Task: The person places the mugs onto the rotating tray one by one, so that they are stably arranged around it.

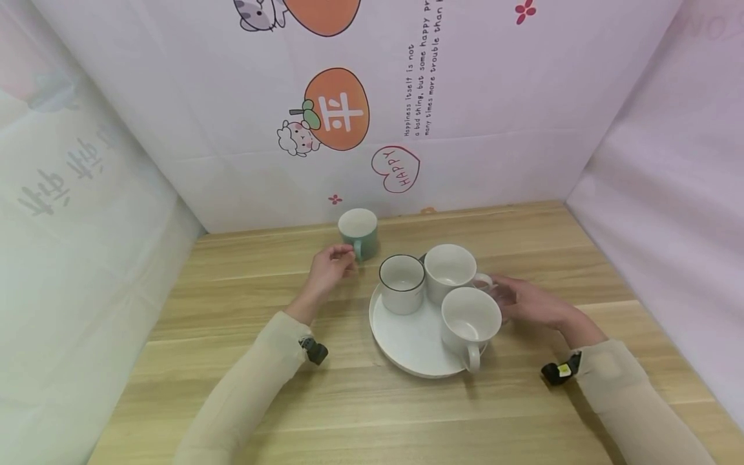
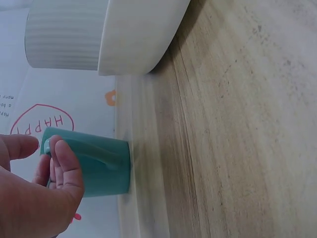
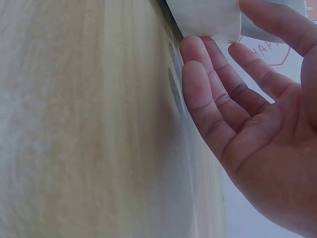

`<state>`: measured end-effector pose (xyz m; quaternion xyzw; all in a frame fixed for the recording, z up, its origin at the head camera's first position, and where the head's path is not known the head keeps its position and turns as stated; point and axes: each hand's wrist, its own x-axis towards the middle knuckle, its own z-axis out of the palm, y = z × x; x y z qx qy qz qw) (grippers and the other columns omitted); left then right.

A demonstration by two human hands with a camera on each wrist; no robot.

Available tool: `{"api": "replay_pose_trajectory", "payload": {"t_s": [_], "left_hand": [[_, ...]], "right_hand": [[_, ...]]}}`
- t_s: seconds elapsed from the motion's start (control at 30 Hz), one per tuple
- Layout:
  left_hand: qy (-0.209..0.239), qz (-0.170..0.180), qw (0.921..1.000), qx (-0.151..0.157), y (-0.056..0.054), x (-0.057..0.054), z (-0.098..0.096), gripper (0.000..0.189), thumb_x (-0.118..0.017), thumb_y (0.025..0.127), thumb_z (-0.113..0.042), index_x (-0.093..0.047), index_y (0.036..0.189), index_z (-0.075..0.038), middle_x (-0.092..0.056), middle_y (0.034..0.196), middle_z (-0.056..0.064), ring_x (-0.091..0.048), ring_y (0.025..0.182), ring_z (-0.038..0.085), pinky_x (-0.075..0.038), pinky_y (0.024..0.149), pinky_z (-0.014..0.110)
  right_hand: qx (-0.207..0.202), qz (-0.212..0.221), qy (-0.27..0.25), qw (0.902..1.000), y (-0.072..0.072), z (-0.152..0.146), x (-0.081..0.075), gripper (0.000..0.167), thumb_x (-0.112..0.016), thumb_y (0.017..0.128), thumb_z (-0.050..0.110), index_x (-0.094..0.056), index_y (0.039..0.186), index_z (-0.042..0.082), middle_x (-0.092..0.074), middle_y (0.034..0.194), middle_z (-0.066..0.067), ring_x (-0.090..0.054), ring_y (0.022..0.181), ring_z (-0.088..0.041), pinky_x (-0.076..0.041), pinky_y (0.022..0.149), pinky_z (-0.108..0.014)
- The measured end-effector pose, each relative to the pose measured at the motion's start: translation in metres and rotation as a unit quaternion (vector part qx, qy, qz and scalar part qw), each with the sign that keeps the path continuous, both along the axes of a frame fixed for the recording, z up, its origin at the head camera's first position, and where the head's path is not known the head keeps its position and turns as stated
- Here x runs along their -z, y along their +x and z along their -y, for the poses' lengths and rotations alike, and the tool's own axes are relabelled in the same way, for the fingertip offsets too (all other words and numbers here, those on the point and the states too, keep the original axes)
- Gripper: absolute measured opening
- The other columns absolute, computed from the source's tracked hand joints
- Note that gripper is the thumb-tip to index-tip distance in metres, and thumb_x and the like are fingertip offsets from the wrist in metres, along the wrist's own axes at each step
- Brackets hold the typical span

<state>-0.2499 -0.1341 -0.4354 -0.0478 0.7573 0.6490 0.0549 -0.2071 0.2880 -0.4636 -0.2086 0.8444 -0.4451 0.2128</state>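
Note:
In the head view my left hand [image 1: 333,270] is at the handle of a teal mug [image 1: 367,248] standing by the back wall. In the left wrist view, bent fingers [image 2: 68,166] overlap the handle, with the thumb apart from them. My right hand [image 1: 531,302] is beside the right edge of a round white tray [image 1: 407,342]. The right wrist view shows its fingers [image 3: 200,84] spread and loosely bent, fingertips close to the tray's side; contact is unclear. On the tray stand a black-rimmed white mug [image 1: 402,297], a rear white mug [image 1: 447,271] and a front white mug [image 1: 469,323].
The wooden table [image 1: 378,420] stretches under both forearms. A printed white cloth [image 1: 476,97] hangs along its back edge, with more pale cloth [image 1: 75,213] at the left and right. A small black device [image 1: 316,351] sits at each wrist.

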Motion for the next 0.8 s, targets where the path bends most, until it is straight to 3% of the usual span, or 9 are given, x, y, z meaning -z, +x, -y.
{"api": "replay_pose_trajectory", "payload": {"t_s": [0.33,0.57,0.8], "left_hand": [[-0.011,0.019,0.9998,0.001,-0.0092,0.0055,-0.0069,0.033,-0.059,0.101,-0.017,-0.059,0.127,0.004,-0.063,0.118,0.02,-0.066,0.092,0.019,-0.058,0.095,0.042],[0.004,0.019,0.9998,-0.002,-0.0112,0.0097,-0.007,0.033,-0.057,0.101,-0.013,-0.058,0.127,0.007,-0.061,0.12,0.022,-0.066,0.093,0.022,-0.06,0.083,0.028],[0.016,0.025,0.9995,-0.011,-0.0083,0.0092,0.002,0.034,-0.056,0.101,-0.011,-0.055,0.129,0.009,-0.058,0.125,0.027,-0.064,0.086,0.014,-0.059,0.078,0.022]], "right_hand": [[0.009,-0.007,0.009,0.9999,-0.001,-0.0006,0.0011,0.068,-0.075,0.086,0.011,-0.044,0.147,0.009,-0.066,0.122,-0.021,-0.066,0.107,-0.026,-0.06,0.076,-0.033],[0.019,-0.027,0.044,0.9985,0.0003,-0.0002,0.0006,0.069,-0.076,0.087,0.02,-0.044,0.147,0.01,-0.067,0.122,-0.016,-0.066,0.109,-0.025,-0.056,0.083,-0.028],[0.02,-0.037,0.055,0.9976,-0.0002,0.0003,0.0012,0.068,-0.077,0.087,0.024,-0.045,0.147,0.013,-0.068,0.123,-0.014,-0.066,0.111,-0.027,-0.055,0.085,-0.029]]}}
